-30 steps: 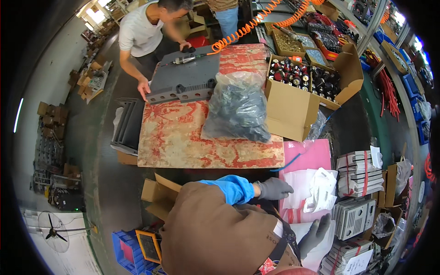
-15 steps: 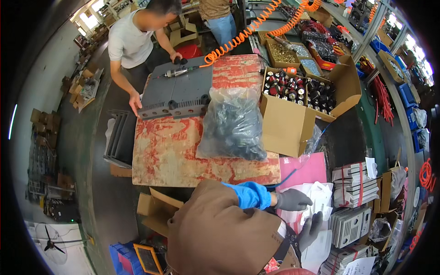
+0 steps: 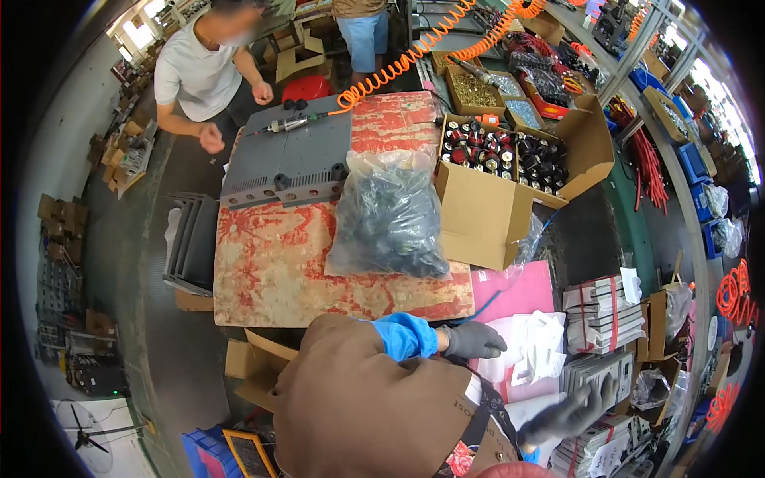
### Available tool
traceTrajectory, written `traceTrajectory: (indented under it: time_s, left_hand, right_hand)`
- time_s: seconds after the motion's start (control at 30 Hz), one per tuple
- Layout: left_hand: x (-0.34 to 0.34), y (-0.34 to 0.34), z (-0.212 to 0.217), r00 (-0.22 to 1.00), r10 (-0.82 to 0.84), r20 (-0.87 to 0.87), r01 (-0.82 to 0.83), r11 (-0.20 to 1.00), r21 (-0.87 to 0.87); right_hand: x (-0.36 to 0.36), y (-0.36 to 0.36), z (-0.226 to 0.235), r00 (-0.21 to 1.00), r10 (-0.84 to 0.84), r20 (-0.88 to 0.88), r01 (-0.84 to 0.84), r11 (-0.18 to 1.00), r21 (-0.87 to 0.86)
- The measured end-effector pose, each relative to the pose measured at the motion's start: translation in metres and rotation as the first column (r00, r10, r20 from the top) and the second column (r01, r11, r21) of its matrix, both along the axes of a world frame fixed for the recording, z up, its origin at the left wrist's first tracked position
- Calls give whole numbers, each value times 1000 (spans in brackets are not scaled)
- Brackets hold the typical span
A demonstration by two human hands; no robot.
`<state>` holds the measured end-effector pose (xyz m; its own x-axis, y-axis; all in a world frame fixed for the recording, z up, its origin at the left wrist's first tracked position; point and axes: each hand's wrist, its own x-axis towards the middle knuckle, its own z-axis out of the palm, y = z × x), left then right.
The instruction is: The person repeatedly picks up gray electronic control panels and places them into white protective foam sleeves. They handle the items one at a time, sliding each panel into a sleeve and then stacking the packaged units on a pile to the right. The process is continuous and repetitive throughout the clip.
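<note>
Head view has both my gloved hands beyond the near right corner of the red-worn worktop [image 3: 263,295], well apart from each other and, as far as I can see, clamped on nothing. My left hand [image 3: 476,340] is near the left edge of the pink sheet [image 3: 510,287], just beside the loose white pieces [image 3: 542,354] that lie on it. Its fingers point toward them, close together; I cannot tell what is under the palm. My right hand [image 3: 570,416] is blurred, thumb and fingers spread, beside the slotted grey plates [image 3: 582,370] stacked past the sheet's right edge. Whether it touches them is unclear to me.

I judge the step in hand to be picking from this side, at the point before a hold is taken. The next move seems to call for my right fingers to settle on a plate's edge and close, while my left leaves the white pieces alone or steadies them. A tied stack [image 3: 590,315] just past the plates has red straps that could snag.

Near the worktop's right edge sit a clear bag of dark parts [image 3: 386,219] and an open carton [image 3: 482,231]. Toward its far left corner lies a dark grey panel [image 3: 319,155].
</note>
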<state>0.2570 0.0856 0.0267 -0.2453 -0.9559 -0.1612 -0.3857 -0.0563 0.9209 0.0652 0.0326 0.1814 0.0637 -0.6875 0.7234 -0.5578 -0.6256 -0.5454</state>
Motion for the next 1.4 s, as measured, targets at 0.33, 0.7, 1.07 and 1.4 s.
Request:
traceTrajectory:
  time_s: [0.33,0.7,1.07,1.4]
  left_hand:
    - [-38,12,-14,993,-32,110,45,991,-127]
    - [-134,15,3,959,-253,131,275,942,-192]
    - [-226,20,17,858,-357,371,488,793,-366]
    - [-339,35,-30,582,-423,694,791,492,-364]
  right_hand:
    - [-78,40,-69,826,563,37,-269,335,903]
    - [-306,142,-89,944,-231,-235,313,406,858]
    - [-387,182,-191,770,-302,-562,637,308,707]
    - [-383,175,-209,814,-286,-505,580,396,712]
